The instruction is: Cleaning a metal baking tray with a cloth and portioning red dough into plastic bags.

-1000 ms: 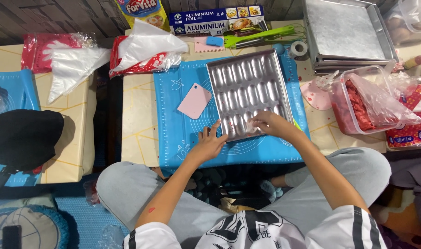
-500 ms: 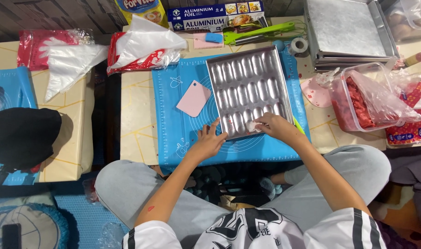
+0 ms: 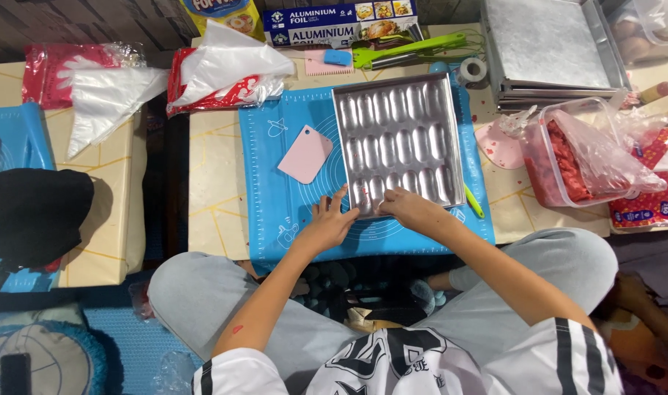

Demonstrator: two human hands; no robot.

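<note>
Seated person at a low surface (image 3: 217, 183), seen from above. The blue silicone baking mat (image 3: 283, 168) lies under both hands and extends away from them. On it, directly beyond the hands, rests the metal mould tray (image 3: 398, 139) with rows of oblong cavities, its near edge touching the fingertips. Beyond the right hand and further right stands a stack of flat metal trays (image 3: 550, 47); nearer, to the right of that hand, a clear plastic tub (image 3: 568, 157) of red filling holds a crumpled bag. Beyond the left hand, well apart, lie white piping bags (image 3: 228, 66) on red packaging. Just beyond the left hand sits a pink dough scraper (image 3: 305, 153); a green silicone tool (image 3: 411, 47) lies past the tray's far edge.

The left hand (image 3: 327, 227) rests flat and open on the mat, fingertips against the tray's near left corner. The right hand (image 3: 407, 207) is curled over the near edge of the tray; whether it pinches anything cannot be told.

Compared with a second ago, the right hand has moved leftward along the near row of cavities and the left hand has closed up to the tray corner, which suggests the work is proceeding cavity by cavity along that row while the tray is steadied.
</note>
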